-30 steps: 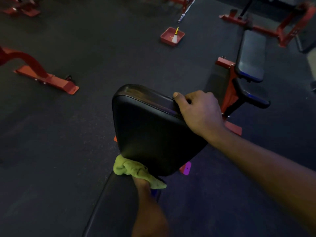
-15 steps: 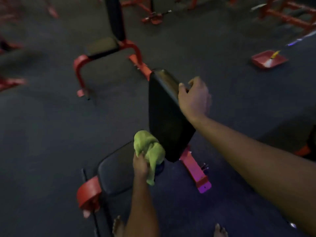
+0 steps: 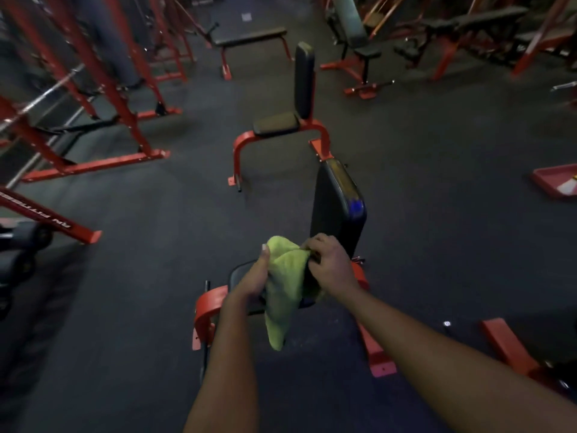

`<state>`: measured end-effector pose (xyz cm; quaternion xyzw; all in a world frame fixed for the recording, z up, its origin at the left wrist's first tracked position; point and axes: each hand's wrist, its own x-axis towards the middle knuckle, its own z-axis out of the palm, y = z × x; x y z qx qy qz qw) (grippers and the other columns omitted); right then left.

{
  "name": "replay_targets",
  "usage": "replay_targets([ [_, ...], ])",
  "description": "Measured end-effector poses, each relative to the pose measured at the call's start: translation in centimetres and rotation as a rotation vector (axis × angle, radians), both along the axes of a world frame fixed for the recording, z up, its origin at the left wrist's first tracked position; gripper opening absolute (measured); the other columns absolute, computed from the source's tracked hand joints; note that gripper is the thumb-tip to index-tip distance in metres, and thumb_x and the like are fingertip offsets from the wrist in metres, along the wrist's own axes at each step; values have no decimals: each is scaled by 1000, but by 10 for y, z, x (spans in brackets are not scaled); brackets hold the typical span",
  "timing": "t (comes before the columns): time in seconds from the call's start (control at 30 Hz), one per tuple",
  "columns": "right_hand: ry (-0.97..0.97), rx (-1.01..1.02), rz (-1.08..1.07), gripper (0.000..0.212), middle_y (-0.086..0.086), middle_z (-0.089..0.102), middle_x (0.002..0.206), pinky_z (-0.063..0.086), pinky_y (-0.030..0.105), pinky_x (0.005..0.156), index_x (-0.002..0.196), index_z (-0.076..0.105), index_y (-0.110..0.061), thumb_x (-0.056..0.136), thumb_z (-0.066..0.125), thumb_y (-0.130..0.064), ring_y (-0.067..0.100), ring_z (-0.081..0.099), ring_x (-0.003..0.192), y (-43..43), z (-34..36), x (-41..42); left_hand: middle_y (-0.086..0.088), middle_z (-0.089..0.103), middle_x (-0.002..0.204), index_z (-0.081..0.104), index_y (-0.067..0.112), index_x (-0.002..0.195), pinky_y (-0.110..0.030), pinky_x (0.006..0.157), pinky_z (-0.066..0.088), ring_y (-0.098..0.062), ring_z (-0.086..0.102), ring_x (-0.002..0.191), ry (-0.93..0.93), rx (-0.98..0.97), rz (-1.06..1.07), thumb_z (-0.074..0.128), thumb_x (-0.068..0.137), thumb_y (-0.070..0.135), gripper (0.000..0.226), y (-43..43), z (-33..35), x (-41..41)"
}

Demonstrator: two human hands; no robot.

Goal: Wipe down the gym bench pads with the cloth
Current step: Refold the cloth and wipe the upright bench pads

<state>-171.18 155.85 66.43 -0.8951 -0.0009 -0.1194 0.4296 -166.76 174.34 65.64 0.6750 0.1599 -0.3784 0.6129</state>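
Observation:
A yellow-green cloth (image 3: 285,292) hangs between both hands at the centre of the view. My left hand (image 3: 254,276) grips its left side and my right hand (image 3: 331,265) pinches its upper right edge. Just behind the hands stands the upright black back pad (image 3: 338,207) of a red-framed bench. Its black seat pad (image 3: 242,271) lies below the hands, mostly hidden by them and the cloth. Neither hand touches the back pad.
A second upright bench (image 3: 304,79) with a red frame stands further ahead. Red racks (image 3: 93,89) with a barbell fill the left side. A flat bench (image 3: 249,37) sits at the back. A red tray (image 3: 559,182) lies on the dark floor at right.
My right hand has let go of the back pad's top edge and come down to take hold of the cloth. The view has swung, showing more benches ahead.

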Motion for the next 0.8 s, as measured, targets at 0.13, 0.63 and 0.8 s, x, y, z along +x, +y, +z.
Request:
replay_targets([
  [0.13, 34, 112, 110, 32, -3, 71, 82, 51, 33, 79, 88, 71, -17, 70, 52, 1, 18, 65, 82, 10, 41, -14, -16, 58, 67, 65, 3, 85, -33, 60, 43, -27, 52, 50, -35, 391, -230, 26, 90, 79, 85, 33, 19, -14],
  [0.63, -30, 257, -148, 38, -12, 70, 64, 49, 17, 50, 89, 80, -26, 87, 57, 5, 2, 60, 51, -8, 120, -59, -16, 62, 101, 61, 13, 118, -32, 54, 52, -30, 61, 76, -380, 188, -287, 51, 99, 34, 30, 36, 97, -8],
  [0.8, 69, 348, -302, 35, 7, 65, 55, 49, 23, 40, 86, 75, -21, 90, 54, 7, 18, 60, 41, -21, 111, -69, -10, 68, 110, 61, 14, 122, -33, 65, 53, -21, 65, 94, -437, -54, -390, 70, 91, 22, 34, 24, 86, -14],
])
